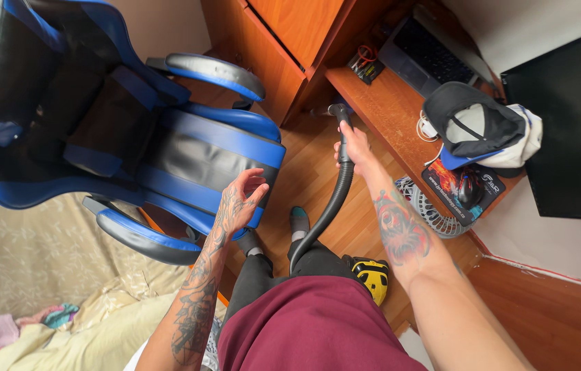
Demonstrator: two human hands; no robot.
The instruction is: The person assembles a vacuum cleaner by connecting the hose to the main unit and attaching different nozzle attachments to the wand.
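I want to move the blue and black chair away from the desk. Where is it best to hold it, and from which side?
Probably grip the near armrest, from above. It is a long padded bar, roughly level, jutting toward the person, and the open left hand is already close. The right hand holds the vacuum hose.

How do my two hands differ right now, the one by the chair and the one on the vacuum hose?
The left hand is open, fingers loosely spread beside the blue and black chair seat edge, holding nothing. The right hand is closed around the dark vacuum hose near its upper end. The left hand sits nearer the body, while the right hand reaches farther out toward the wooden desk. Both are bare, on tattooed forearms.
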